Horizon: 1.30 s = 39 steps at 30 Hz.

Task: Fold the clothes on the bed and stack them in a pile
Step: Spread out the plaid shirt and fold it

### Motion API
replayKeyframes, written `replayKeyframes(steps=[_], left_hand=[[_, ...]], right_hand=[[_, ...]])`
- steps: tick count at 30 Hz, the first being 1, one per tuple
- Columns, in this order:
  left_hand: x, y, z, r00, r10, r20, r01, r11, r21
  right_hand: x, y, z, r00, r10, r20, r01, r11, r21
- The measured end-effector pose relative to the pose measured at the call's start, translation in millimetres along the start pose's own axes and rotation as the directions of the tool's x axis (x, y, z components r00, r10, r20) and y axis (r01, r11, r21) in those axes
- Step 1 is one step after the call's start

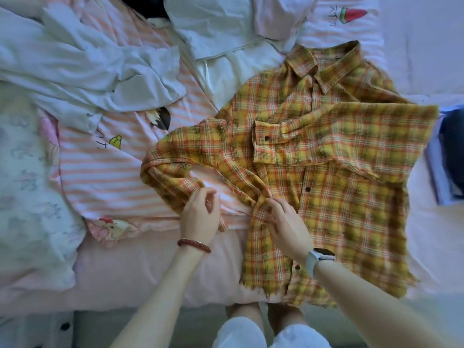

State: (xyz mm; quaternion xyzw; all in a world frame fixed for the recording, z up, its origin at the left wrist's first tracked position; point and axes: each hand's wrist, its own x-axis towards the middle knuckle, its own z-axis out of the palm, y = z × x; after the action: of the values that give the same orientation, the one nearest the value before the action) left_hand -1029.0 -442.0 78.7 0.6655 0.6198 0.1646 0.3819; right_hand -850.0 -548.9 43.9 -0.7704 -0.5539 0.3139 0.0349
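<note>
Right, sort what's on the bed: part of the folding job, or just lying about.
Job in hand:
plaid shirt
left hand, pinching the shirt's sleeve
right hand, gripping the shirt's side
white garments, still unfolded

Lying about:
striped duvet
dark item at bed edge

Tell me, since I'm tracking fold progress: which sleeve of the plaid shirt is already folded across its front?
The sleeve on the image's right, lying flat across the plaid shirt with its buttoned cuff at the chest. The other sleeve still trails onto the striped bedding, pinched by the left hand.

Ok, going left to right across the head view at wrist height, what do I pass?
White floral quilt → red bead bracelet on the left wrist → white smartwatch on the right wrist → plaid shirt's hem → bare sheet.
</note>
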Motion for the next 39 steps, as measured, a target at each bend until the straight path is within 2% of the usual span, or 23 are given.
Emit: replayKeyframes(steps=[2, 4, 7, 8, 10, 12, 13, 15, 16, 17, 18, 19, 20, 22, 23, 24, 25, 27, 29, 31, 34, 36, 39], left_hand=[[-30.7, -3.6, 35.0, 0.976, -0.091, 0.2, 0.101, 0.994, -0.039], [-55.8, -10.9, 66.8, 0.903, -0.192, 0.385, 0.208, 0.978, -0.001], [-80.8, -22.4, 95.3, 0.793, -0.32, 0.518, 0.351, 0.936, 0.042], [-87.5, -24.3, 99.0, 0.791, -0.336, 0.511, 0.367, 0.929, 0.043], [-100.3, -24.8, 101.5, 0.849, -0.302, 0.434, 0.325, 0.945, 0.021], [-115.3, -22.5, 101.9, 0.935, -0.123, 0.334, 0.132, 0.991, -0.005], [-123.3, -19.7, 103.1, 0.945, 0.003, 0.328, 0.004, 1.0, -0.021], [-138.4, -12.1, 107.2, 0.884, 0.192, 0.427, -0.17, 0.981, -0.089], [-144.1, -8.8, 109.3, 0.833, 0.219, 0.508, -0.184, 0.976, -0.118], [-148.4, -6.5, 111.3, 0.786, 0.207, 0.583, -0.155, 0.978, -0.138], [-151.6, -6.2, 113.6, 0.755, 0.177, 0.631, -0.102, 0.983, -0.153], [-154.1, -6.5, 116.0, 0.759, 0.147, 0.635, -0.046, 0.984, -0.173], [-156.2, -7.0, 119.0, 0.802, 0.11, 0.588, 0.0, 0.983, -0.184], [-156.5, -8.5, 125.6, 0.926, -0.063, 0.373, 0.121, 0.983, -0.134], [-154.7, -9.2, 127.5, 0.949, -0.212, 0.235, 0.243, 0.964, -0.111], [-151.5, -9.4, 128.9, 0.916, -0.374, 0.145, 0.393, 0.91, -0.132], [-146.9, -11.0, 131.6, 0.847, -0.51, 0.152, 0.531, 0.828, -0.18], [-138.5, -14.7, 142.1, 0.738, -0.586, 0.333, 0.665, 0.715, -0.217], [-137.0, -17.0, 152.4, 0.703, -0.567, 0.429, 0.696, 0.673, -0.251], [-137.1, -16.8, 154.0, 0.734, -0.58, 0.352, 0.675, 0.677, -0.293], [-146.0, -24.3, 144.1, 0.83, -0.508, 0.229, 0.555, 0.792, -0.255], [-158.1, -31.9, 131.9, 0.872, -0.462, 0.16, 0.485, 0.857, -0.174], [-177.0, -41.5, 117.3, 0.886, -0.458, 0.073, 0.463, 0.882, -0.087]], right_hand=[[-17.5, 5.5, 10.1, 0.998, 0.055, -0.023, -0.053, 0.995, 0.08], [-37.0, 14.8, 21.2, 0.991, 0.13, 0.013, -0.131, 0.986, 0.105], [-63.9, 34.2, 32.3, 0.976, 0.212, 0.057, -0.216, 0.973, 0.077], [-70.9, 39.3, 33.4, 0.975, 0.216, 0.042, -0.219, 0.973, 0.068], [-80.8, 45.1, 33.9, 0.982, 0.185, -0.035, -0.18, 0.976, 0.12], [-86.9, 43.3, 29.5, 0.973, 0.208, -0.105, -0.168, 0.939, 0.301], [-88.6, 41.7, 25.0, 0.964, 0.253, -0.083, -0.191, 0.872, 0.45], [-88.8, 36.8, 12.6, 0.946, 0.301, 0.118, -0.28, 0.577, 0.768], [-87.1, 38.7, 9.4, 0.934, 0.292, 0.207, -0.322, 0.437, 0.84], [-84.3, 42.2, 6.8, 0.927, 0.273, 0.258, -0.354, 0.401, 0.845], [-81.3, 45.6, 4.7, 0.923, 0.255, 0.288, -0.376, 0.434, 0.819], [-78.3, 49.0, 4.9, 0.921, 0.251, 0.3, -0.388, 0.495, 0.777], [-75.1, 51.5, 5.8, 0.917, 0.262, 0.301, -0.398, 0.555, 0.73], [-70.2, 55.8, 10.6, 0.919, 0.263, 0.294, -0.394, 0.639, 0.661], [-69.6, 58.1, 13.6, 0.922, 0.257, 0.29, -0.386, 0.675, 0.629], [-71.2, 59.6, 16.3, 0.932, 0.247, 0.264, -0.359, 0.719, 0.595], [-74.3, 61.9, 20.3, 0.947, 0.241, 0.212, -0.32, 0.77, 0.552], [-83.5, 69.1, 28.5, 0.961, 0.263, 0.083, -0.273, 0.867, 0.417], [-93.5, 78.5, 35.7, 0.972, 0.234, 0.021, -0.232, 0.939, 0.255], [-101.1, 88.7, 41.6, 0.99, 0.128, 0.063, -0.131, 0.99, 0.051], [-105.2, 99.2, 49.2, 0.979, 0.04, 0.201, 0.005, 0.975, -0.221], [-107.3, 103.1, 52.8, 0.971, 0.026, 0.239, 0.052, 0.948, -0.313], [-107.3, 110.9, 50.8, 0.961, 0.056, 0.272, 0.056, 0.92, -0.388]])
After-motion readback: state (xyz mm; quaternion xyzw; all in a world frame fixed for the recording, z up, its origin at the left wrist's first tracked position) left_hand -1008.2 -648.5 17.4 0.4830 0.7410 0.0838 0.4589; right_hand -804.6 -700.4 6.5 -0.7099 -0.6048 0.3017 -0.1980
